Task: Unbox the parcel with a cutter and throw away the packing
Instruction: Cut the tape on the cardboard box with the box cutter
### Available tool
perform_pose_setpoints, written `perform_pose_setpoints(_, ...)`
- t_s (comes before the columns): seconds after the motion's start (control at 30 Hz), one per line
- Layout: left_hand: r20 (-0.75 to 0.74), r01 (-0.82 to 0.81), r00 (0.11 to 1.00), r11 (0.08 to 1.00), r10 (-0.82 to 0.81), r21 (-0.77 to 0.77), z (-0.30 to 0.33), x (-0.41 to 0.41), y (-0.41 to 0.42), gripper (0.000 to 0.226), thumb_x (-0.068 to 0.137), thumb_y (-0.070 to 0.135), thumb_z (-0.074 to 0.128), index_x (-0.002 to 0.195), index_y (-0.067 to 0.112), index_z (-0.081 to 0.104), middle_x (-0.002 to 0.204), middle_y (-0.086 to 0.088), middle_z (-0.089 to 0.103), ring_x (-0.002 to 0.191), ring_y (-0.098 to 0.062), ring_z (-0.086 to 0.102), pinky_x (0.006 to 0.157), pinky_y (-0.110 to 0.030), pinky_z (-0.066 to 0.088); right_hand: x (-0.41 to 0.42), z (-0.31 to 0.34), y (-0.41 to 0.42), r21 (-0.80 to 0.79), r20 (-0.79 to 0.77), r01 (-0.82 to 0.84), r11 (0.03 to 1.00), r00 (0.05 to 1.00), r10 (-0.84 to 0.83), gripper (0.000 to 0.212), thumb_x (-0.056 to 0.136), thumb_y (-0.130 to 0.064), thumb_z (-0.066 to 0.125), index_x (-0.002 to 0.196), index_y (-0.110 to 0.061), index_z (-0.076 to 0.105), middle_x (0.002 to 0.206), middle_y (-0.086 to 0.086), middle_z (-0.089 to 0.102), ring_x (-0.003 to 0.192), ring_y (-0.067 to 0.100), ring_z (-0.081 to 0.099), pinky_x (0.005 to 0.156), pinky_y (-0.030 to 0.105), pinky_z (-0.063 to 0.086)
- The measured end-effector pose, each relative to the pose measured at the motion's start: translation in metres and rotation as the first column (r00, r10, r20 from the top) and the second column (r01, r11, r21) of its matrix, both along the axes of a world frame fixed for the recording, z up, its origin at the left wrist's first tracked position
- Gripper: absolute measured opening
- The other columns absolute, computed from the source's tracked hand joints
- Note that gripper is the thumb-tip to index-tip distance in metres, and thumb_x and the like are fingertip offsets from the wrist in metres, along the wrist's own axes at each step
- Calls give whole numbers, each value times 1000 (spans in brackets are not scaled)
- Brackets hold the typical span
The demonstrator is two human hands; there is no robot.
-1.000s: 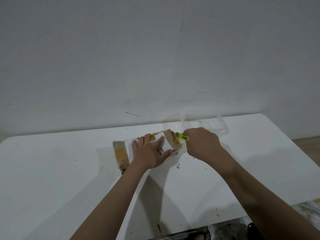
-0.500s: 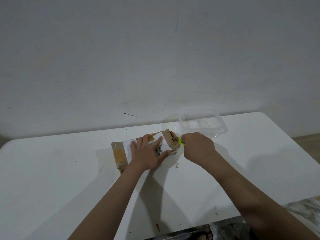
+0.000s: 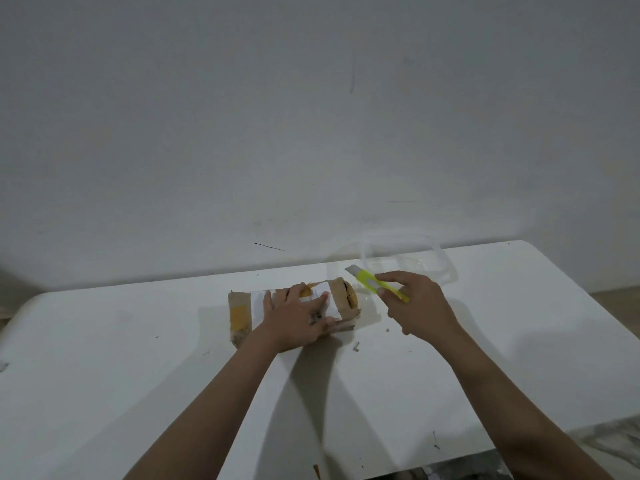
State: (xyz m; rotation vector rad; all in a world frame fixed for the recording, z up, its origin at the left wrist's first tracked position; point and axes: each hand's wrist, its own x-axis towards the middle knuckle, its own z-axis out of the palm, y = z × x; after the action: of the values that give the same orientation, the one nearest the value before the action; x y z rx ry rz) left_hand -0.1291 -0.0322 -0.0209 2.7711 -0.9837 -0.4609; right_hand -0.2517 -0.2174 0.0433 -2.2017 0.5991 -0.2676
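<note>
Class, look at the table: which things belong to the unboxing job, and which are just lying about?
Job: parcel, cutter, left hand pressing on the parcel, right hand holding the cutter.
Lying about: clear plastic tub, scraps on the table.

Brown parcel [image 3: 341, 299] with white label and yellow tape patches (one at each end); cutter [image 3: 377, 285] neon yellow

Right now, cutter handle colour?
Bright yellow-green cutter, blade out, held in the right hand; head view.
</note>
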Motion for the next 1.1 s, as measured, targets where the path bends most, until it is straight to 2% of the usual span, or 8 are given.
perform_pose_setpoints(0.1,-7,66,998,996,-65,58,3,5,6,54,89,64,34,141,53,20,159,0,2,145,-27,-1,110,-60,-10,-4,-8,6,195,118,66,979,989,-90,23,89,-20,61,110,-28,68,61,7,66,31,6,48,38,22,42)
perform_pose_setpoints(0.27,-36,96,995,994,-94,53,1,9,14,56,88,63,39,140,54,21,160,3,-3,146,-22,-6,108,-66,-9,-5,-25,14,355,157,146,923,965,-213,28,86,-13,60,109,-28,69,56,6,65,32,16,45,41,26,43)
perform_pose_setpoints(0.43,-46,80,996,996,-78,26,0,6,15,55,89,60,42,140,53,22,160,3,-6,146,-21,-10,108,-66,-8,-4,-31,21,381,156,146,913,963,-219,37,85,-4,54,113,-25,67,62,11,68,32,13,44,38,23,39)
perform_pose_setpoints(0.63,-81,-7,997,999,11,52,6,-1,13,54,95,46,43,143,50,20,159,-1,-8,144,-30,-6,112,-60,-3,-3,-38,22,399,150,133,907,967,-207,38,86,-3,51,114,-25,66,63,10,67,32,12,42,39,23,39)
perform_pose_setpoints(0.77,-123,-42,991,999,46,32,7,2,17,54,95,42,45,143,49,21,158,-1,-6,144,-29,-6,113,-58,-1,0,-43,18,398,144,128,908,969,-200,39,87,-3,49,114,-27,66,66,10,68,34,13,43,38,21,39)
perform_pose_setpoints(0.87,-131,-43,990,999,46,23,7,3,20,54,95,41,44,143,49,20,159,-1,-7,144,-28,-6,114,-57,-2,6,-48,17,406,102,131,904,977,-187,41,87,-2,46,113,-32,58,76,8,69,41,15,51,38,22,40)
perform_pose_setpoints(1.0,-155,9,988,999,-3,39,6,2,28,54,98,39,37,144,50,11,157,-2,-19,145,-24,-16,114,-55,-7,21,-67,16,461,70,116,880,984,-167,28,91,-3,51,113,-17,41,96,4,70,60,18,70,52,31,50)
perform_pose_setpoints(1.1,-179,10,984,1000,-14,-22,4,2,39,50,97,43,38,142,52,18,157,3,-18,145,-17,-16,115,-49,-10,35,-80,15,457,59,112,882,986,-156,19,91,-8,57,105,-13,47,98,6,68,70,15,72,54,27,49)
